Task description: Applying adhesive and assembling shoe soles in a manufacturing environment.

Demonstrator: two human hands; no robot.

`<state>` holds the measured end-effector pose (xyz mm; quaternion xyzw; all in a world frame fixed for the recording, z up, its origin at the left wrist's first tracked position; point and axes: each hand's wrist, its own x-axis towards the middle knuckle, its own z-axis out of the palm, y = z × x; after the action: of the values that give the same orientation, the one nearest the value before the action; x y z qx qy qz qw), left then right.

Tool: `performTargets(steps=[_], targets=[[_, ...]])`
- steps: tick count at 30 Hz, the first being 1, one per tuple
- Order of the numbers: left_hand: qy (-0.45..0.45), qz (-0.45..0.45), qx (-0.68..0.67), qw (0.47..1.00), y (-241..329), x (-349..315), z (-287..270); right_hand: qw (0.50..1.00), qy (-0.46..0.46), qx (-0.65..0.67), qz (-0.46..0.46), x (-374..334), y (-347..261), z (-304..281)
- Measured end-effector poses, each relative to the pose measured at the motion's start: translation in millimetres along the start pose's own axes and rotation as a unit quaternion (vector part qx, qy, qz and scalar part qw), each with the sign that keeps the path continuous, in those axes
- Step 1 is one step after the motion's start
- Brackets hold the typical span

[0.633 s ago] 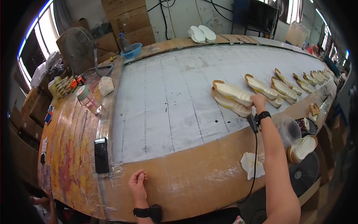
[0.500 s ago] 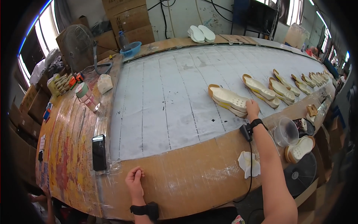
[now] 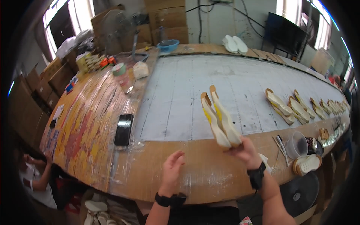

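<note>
A pair of cream shoe soles (image 3: 224, 120) with tan ends and yellow sides is held up over the near edge of the white sheet. My right hand (image 3: 244, 153) is closed round their near ends, and the far ends point away from me. To the left of them, above the brown board, my left hand (image 3: 173, 165) is empty, its fingers half bent and slightly apart. It does not touch the soles. More soles (image 3: 279, 105) lie in a row along the right side of the white-covered table (image 3: 168, 101).
A phone (image 3: 123, 130) and a pink-green bottle (image 3: 122, 77) are on the left board. By the right edge sit a clear tub (image 3: 297, 144), thin sticks (image 3: 280, 148) and another sole (image 3: 306, 165). A seated person (image 3: 41, 180) is at the lower left; a box of soles (image 3: 98, 213) stands below.
My right hand has lifted the pair of soles off the table and brought them nearer and leftward, turned on edge. My left hand has risen toward them. The view has swung left.
</note>
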<state>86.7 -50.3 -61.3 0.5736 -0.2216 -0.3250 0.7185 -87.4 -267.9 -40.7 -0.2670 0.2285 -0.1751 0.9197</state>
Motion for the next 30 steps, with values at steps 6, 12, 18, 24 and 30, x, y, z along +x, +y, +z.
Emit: performTargets(steps=[6, 12, 18, 24, 30], targets=[[-0.042, -0.059, -0.215, 0.974, 36.5, -22.1, 45.8, 0.995, -0.07, 0.018, 0.066, -61.1, 84.9, 56.4], [-0.029, 0.025, -0.167, 0.985, 22.2, -44.0, 41.5, 0.997, -0.025, 0.051, 0.05, -74.6, 110.0, 69.6], [-0.037, 0.044, -0.119, 0.991, 26.1, -57.7, 44.6, 0.994, -0.014, 0.059, 0.088, -79.7, 117.0, 53.8], [-0.045, 0.02, -0.087, 0.995, 24.9, -68.9, 46.7, 0.992, -0.061, -0.058, 0.095, -89.3, 111.7, 67.8], [-0.044, 0.038, -0.048, 0.997, 31.2, -68.8, 45.6, 0.997, -0.004, -0.061, 0.056, -87.9, 124.7, 72.6]])
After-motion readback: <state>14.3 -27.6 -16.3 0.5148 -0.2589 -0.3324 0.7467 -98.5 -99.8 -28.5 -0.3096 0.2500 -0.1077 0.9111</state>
